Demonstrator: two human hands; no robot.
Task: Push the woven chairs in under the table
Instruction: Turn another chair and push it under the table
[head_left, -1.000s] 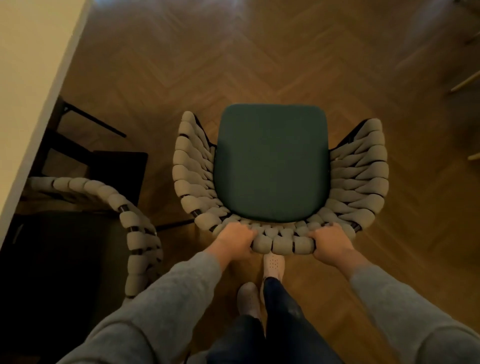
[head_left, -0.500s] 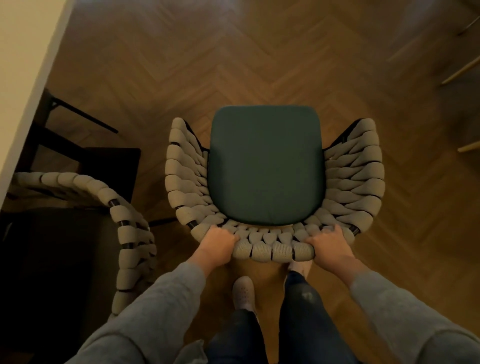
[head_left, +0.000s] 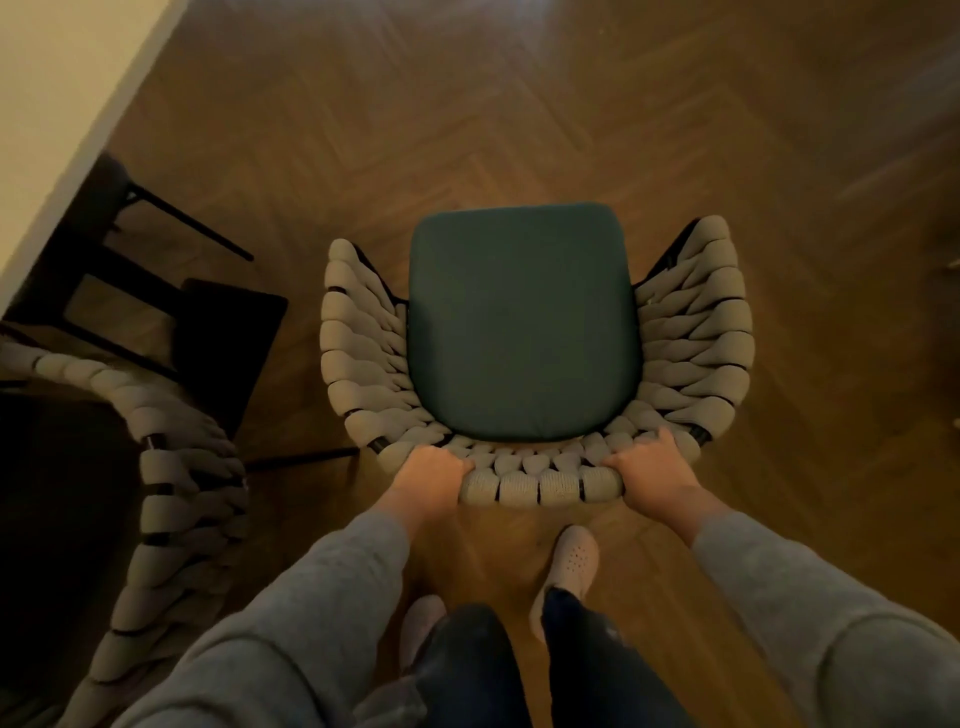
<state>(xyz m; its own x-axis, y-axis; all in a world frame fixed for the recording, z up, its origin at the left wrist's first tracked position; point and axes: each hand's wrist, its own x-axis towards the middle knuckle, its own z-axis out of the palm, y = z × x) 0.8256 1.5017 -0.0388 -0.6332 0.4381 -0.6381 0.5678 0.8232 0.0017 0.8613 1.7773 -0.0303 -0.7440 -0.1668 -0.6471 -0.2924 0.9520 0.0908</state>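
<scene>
Grip: our left hand (head_left: 434, 467) and right hand (head_left: 652, 467) both curl their fingers over the top of the woven chair (head_left: 540, 486) back, one near each end, which we judge lets us steer it evenly.
Chair: it stands on the herringbone floor (head_left: 519, 104), well apart from the table (head_left: 62, 78), with its green cushion (head_left: 519, 322) ahead of us.
Neighbour: a second woven chair (head_left: 171, 467) sits near the table edge.
Next: we judge it needs swinging left, tableward.

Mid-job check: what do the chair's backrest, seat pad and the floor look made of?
Backrest: thick grey woven cord or rope, matte, wrapped in fat bands over a dark frame, probably metal. Seat pad: dark green cushion, likely fabric, matte, soft rounded edges. Floor: brown wood herringbone parquet, slight sheen from reflected light.
</scene>
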